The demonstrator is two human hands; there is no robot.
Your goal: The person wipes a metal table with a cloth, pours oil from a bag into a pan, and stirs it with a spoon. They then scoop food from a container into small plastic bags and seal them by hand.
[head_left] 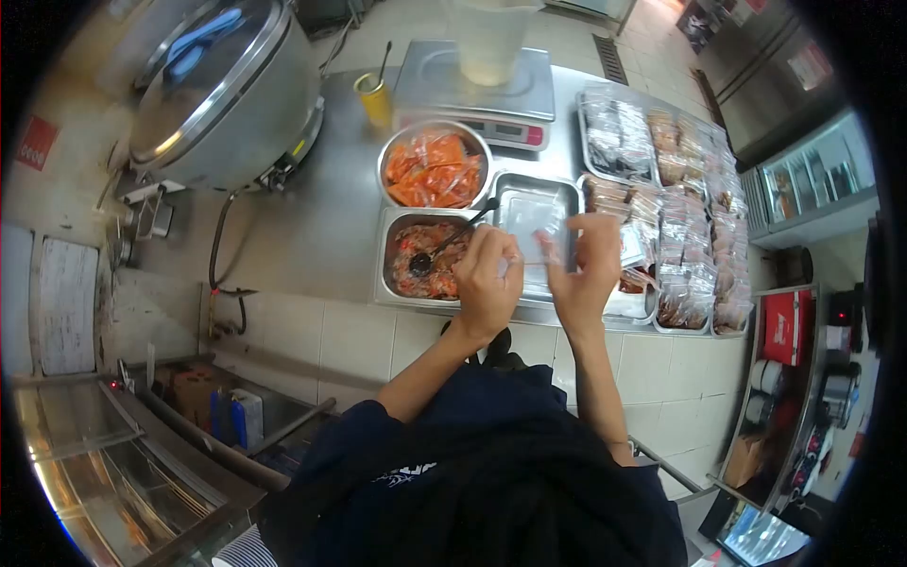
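Observation:
My left hand [489, 283] is closed in a pinch above the right edge of a metal pan [385, 274]. A thin pinkish strand seems to run from it toward my right hand [588, 279]; what the fingers grip is too small to name. My right hand is raised beside it, thumb and fingers apart, the thumb blurred. Behind both hands lies a shallow metal tray [537, 194]. The pan contains a reddish chopped mixture [439, 248] with a black ladle [463, 231] resting in it. A round metal bowl [385, 156] holds orange-red food in clear plastic [435, 170].
Trays of bagged portions [685, 236] fill the table's right side. At the back, a scale [472, 94] carries a translucent jug [489, 42], beside a yellow can [373, 99]. A large cooker [236, 104] stands at left, with a hose [219, 236] hanging down.

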